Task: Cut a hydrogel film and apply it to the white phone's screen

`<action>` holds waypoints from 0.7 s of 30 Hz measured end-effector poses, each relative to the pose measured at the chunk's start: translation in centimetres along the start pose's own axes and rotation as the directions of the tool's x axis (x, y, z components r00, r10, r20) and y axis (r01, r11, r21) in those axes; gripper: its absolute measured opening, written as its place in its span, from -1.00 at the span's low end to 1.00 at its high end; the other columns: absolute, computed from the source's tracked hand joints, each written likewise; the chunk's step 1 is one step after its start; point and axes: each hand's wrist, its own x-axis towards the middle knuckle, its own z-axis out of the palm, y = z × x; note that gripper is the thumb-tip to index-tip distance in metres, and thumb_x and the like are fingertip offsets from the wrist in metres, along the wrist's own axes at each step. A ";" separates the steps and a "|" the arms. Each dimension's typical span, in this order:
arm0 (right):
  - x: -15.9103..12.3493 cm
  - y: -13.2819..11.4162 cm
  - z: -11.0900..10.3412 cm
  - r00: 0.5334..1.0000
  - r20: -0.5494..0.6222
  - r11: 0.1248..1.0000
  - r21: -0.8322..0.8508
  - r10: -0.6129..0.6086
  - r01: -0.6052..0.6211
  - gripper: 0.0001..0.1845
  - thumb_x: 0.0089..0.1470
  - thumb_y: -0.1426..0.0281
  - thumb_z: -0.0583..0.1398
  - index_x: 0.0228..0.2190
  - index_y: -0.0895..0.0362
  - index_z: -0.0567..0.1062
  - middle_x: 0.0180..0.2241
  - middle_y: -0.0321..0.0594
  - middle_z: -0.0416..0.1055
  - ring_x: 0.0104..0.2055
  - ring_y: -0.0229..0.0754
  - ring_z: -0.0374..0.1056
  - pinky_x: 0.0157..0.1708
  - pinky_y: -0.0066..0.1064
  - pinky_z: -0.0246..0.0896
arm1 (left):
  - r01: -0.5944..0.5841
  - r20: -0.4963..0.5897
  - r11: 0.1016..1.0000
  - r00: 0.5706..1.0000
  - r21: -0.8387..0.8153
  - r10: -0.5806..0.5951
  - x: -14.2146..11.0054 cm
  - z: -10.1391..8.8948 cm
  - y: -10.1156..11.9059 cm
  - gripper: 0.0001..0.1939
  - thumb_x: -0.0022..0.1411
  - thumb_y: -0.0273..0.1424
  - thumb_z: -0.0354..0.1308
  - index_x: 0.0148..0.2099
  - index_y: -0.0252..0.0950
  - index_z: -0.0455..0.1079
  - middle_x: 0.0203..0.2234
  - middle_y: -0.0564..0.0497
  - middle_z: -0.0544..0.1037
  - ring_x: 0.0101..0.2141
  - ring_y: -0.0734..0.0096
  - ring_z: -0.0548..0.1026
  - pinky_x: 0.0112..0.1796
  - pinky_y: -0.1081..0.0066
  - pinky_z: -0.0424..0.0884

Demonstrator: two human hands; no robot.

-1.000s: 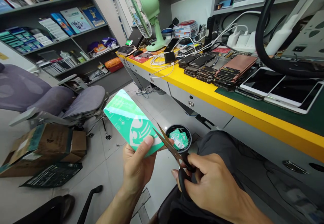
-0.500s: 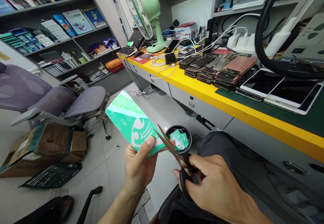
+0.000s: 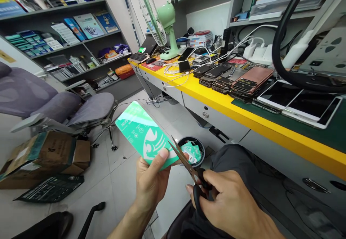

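1. Head view, seated person: left hand [image 3: 152, 177] has a flat green pack [image 3: 135, 132] pinched, thumb on the printed face, other fingers curled behind it.
2. Pack is mid-air, well apart from the table [image 3: 270, 127], beyond its yellow front edge. Slanted, far end up and to the left; glossy, white print, bright glare stripe across the far end.
3. Right hand [image 3: 229, 194] is closed round the black handles of the scissors [image 3: 192, 172]. Blades slightly parted, tips up and left, at the pack's near right end. Can't tell from where I stand whether metal touches pack.
4. Bin [image 3: 203, 156] on the floor just past the scissors, below the table's front edge. More green packs [image 3: 193, 152] inside, heaped.
5. On the table: phone parts [image 3: 251, 79] stacked along the front edge; white-framed screens [image 3: 310, 106] toward the right end, on a green mat [image 3: 333, 132].
6. Green fan [image 3: 169, 30] near the table's far left end, white cables [image 3: 173, 68] loosely coiled between fan and stacks.
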 end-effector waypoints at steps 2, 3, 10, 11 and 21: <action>0.0 0.0 0.1 1.000 -0.007 1.000 -0.003 -0.004 0.004 -0.62 0.11 0.39 0.26 -0.60 0.05 0.20 -0.72 -0.42 0.21 -0.71 -0.36 0.05 -0.67 -0.43 -0.10 | 0.000 -0.001 1.000 1.000 -0.003 0.000 0.0 0.0 0.0 -0.88 0.16 -0.36 0.43 -0.34 -0.28 0.60 -0.40 0.03 0.65 -0.44 0.31 0.65 -0.22 0.10 0.71; 0.0 0.0 0.1 1.000 -0.009 1.000 -0.003 -0.006 0.006 -0.61 0.11 0.38 0.26 -0.61 0.05 0.19 -0.72 -0.42 0.21 -0.71 -0.37 0.05 -0.66 -0.42 -0.10 | -0.002 -0.001 1.000 1.000 -0.006 0.002 -0.1 0.0 0.0 -0.89 0.16 -0.36 0.43 -0.35 -0.28 0.60 -0.40 0.03 0.65 -0.44 0.31 0.64 -0.22 0.10 0.71; 0.1 0.0 0.4 0.999 0.023 0.998 0.059 0.037 -0.038 -0.54 0.12 0.35 0.26 -0.60 0.04 0.08 -0.74 -0.47 0.10 -0.69 -0.37 -0.09 -0.68 -0.40 -0.18 | 0.013 0.025 0.999 1.000 -0.041 -0.012 0.1 0.1 0.0 -0.92 0.17 -0.40 0.43 -0.35 -0.27 0.60 -0.39 0.05 0.66 -0.44 0.36 0.64 -0.22 0.12 0.72; 0.1 0.0 0.5 0.999 0.027 0.996 0.075 0.046 -0.048 -0.53 0.12 0.35 0.26 -0.60 0.03 0.06 -0.73 -0.47 0.08 -0.68 -0.37 -0.10 -0.68 -0.41 -0.18 | 0.020 0.022 0.999 1.000 -0.042 -0.019 0.1 0.1 0.0 -0.91 0.17 -0.41 0.42 -0.36 -0.28 0.60 -0.39 0.05 0.66 -0.44 0.36 0.64 -0.22 0.13 0.72; 0.0 1.0 1.0 0.966 0.135 0.940 0.236 0.221 -0.248 -0.44 0.19 0.27 0.24 -0.63 0.06 0.01 -0.67 -0.46 -0.13 -0.61 -0.36 -0.22 -0.64 -0.39 -0.30 | 0.037 0.002 0.999 0.999 0.015 -0.037 0.4 0.6 0.1 -0.89 0.12 -0.37 0.46 -0.37 -0.29 0.63 -0.49 0.04 0.66 -0.42 0.25 0.69 -0.20 0.19 0.70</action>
